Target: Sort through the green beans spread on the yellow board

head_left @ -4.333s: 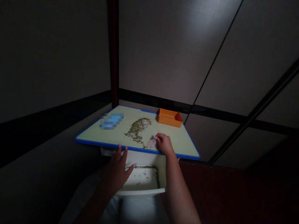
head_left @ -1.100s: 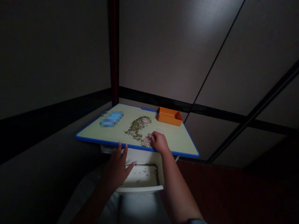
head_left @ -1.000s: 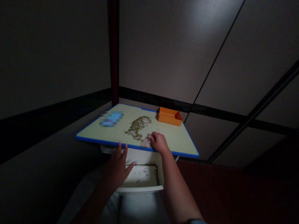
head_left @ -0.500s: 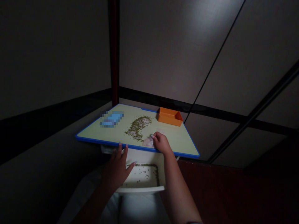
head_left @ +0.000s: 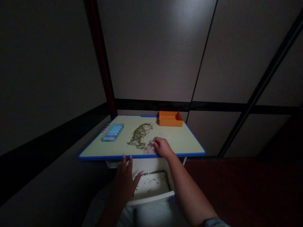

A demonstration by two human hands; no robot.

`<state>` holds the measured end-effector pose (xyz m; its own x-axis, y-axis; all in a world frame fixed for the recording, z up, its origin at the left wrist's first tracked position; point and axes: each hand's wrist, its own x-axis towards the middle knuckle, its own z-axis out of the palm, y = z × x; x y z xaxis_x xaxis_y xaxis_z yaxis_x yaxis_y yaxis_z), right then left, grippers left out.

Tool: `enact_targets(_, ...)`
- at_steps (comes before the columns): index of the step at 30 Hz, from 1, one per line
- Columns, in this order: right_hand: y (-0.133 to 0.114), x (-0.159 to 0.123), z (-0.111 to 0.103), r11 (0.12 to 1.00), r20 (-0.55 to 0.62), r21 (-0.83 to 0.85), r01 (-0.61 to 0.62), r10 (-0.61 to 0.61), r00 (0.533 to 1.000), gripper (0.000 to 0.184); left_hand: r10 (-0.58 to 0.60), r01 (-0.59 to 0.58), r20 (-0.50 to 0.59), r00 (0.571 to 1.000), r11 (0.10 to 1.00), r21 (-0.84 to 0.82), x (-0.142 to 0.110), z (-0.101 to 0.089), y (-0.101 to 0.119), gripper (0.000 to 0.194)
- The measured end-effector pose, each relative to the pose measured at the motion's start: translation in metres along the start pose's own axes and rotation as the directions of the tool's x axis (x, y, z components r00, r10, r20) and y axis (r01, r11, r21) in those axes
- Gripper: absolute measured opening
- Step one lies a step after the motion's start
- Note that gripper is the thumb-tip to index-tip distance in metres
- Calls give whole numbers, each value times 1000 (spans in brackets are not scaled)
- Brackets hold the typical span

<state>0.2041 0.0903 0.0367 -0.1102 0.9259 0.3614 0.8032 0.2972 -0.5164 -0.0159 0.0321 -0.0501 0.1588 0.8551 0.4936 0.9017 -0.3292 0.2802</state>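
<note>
A pale board with a blue rim (head_left: pixel 187 138) carries a pile of small green beans (head_left: pixel 139 136). My right hand (head_left: pixel 161 147) rests on the board near its front edge, fingers curled over a small pale flat piece (head_left: pixel 148 149) beside the pile. Just below the front edge, my left hand (head_left: pixel 126 181) holds the left side of a white tray (head_left: pixel 151 199), fingers up against the rim and thumb out over the tray. Several green beans (head_left: pixel 153 181) lie scattered in that tray.
An orange box (head_left: pixel 170 119) stands at the board's far right corner. A blue blurred item (head_left: pixel 112 132) lies at the board's left. Dark wall panels with black strips rise behind, and a dark red post (head_left: pixel 100 60) stands at the back left.
The view has swung, so the board looks squarer. My right hand slid slightly left and back along the front edge. The left hand stays on the tray.
</note>
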Motion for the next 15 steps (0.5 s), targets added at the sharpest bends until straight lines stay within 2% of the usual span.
enact_targets(4, 8, -2, -4, 995, -105, 6, -103, 103, 989, 15, 19, -19, -15, 1000, 1000, 6, -1, 0, -3, 72)
enact_targets(6, 6, -2, -3, 992, -97, -7, -128, 126, 987, 14, 40, -40, -20, 999, 999, 7, -1, 1, -5, 72)
enact_targets(12, -7, 2, 1, 995, -30, -76, -72, 70, 997, 13, 34, -35, -23, 999, 999, -12, -1, 2, -8, 73)
enact_targets(15, -1, 1, -3, 979, -85, -101, -178, 169, 982, 15, 6, -6, 22, 1000, 1000, -16, 0, 0, -6, 74)
